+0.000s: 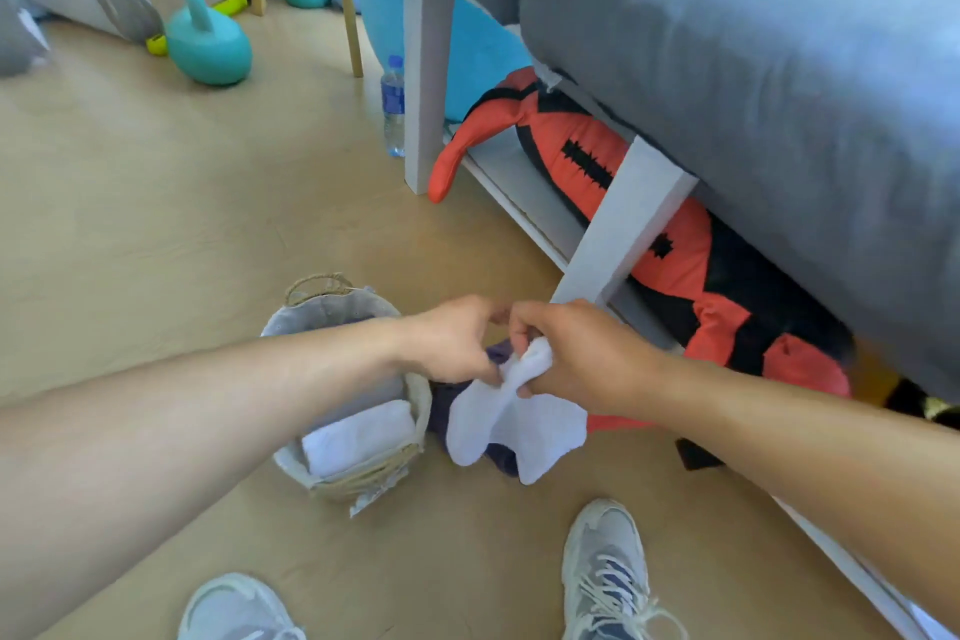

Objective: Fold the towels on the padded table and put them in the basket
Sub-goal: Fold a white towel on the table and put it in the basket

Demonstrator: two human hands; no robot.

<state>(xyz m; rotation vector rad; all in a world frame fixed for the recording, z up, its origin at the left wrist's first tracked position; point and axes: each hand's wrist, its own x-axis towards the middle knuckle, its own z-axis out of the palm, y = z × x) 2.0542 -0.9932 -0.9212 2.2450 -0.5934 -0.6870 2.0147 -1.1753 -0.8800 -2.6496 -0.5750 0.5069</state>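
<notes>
Both hands meet over the floor, just to the 3 o'clock side of the basket. The right hand (582, 353) has its fingers curled round a soft white towel (514, 421), which hangs bunched and limp in two rounded lobes; the left hand (457, 340) pinches the same cloth at its top. Behind the towel lies a dark purple cloth (501, 463) on the pale wooden floor (156, 224). The basket (358, 476) is round, woven of rope with a grey fabric lining and a loop handle, and holds a folded white towel (358, 437). At 2 o'clock runs the padded grey tabletop (753, 68) on pale legs, with an orange and black padded bag (675, 265) under it. Teal kettlebells (208, 42) stand at 11 o'clock, a water bottle (393, 107) near 12.
</notes>
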